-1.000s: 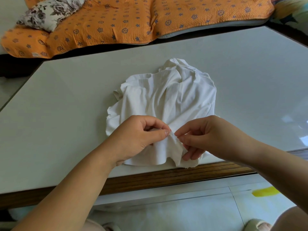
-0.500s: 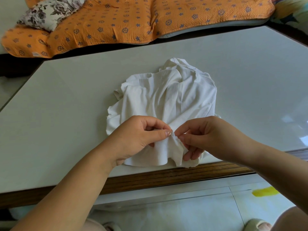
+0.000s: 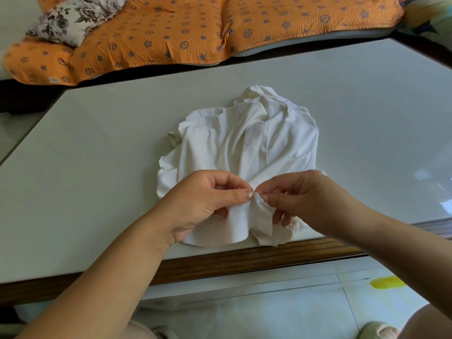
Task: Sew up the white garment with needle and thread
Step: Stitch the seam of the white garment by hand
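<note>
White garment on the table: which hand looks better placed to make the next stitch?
Probably the right hand. The left hand pinches the raised fold of the white garment, steadying it, while the right hand's fingers pinch at the fold's top edge. No needle is visible to confirm.

We count one white garment [image 3: 244,143] on one table [image 3: 97,143]. We see two hands, one left hand [image 3: 203,204] and one right hand [image 3: 305,199]. Behind the table there is one orange quilted cover [image 3: 183,28] and one flowered pillow [image 3: 73,18]. On the floor we find one yellow mark [image 3: 386,282].
</note>
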